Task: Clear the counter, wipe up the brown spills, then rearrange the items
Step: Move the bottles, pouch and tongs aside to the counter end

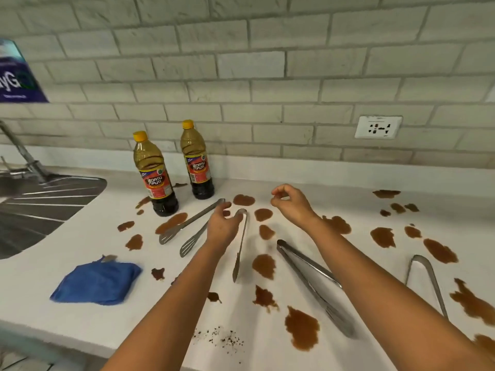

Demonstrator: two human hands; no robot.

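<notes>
**Both hands over a spill-covered counter**

At far left a steel sink (40, 207) with a tap (21, 153) is set into the white counter (308, 180). Near the front edge lies a folded blue cloth (97, 283). Behind it, toward the brick wall, stand two yellow-capped bottles (158, 178) of dark liquid, upright and close together.

Brown spills (263, 266) dot the counter from the bottles across to the right edge, with a scatter of dark crumbs (227, 338) near the front.

Slotted tongs (187, 226) lie diagonally just right of the bottles. The left hand (223, 226) hovers at their hinged end, fingers loosely curled and apart, gripping nothing; whether it touches the metal I cannot tell. A slim pair of tongs (241, 247) runs forward from under that hand.

The right hand (290, 203) is raised above the spills, thumb and forefinger tips nearly meeting, other fingers curled, holding nothing visible.

Under the right forearm lie large tongs (313, 285), and further right another pair (426, 274). A wall socket (378, 127) sits above the counter at right.
</notes>
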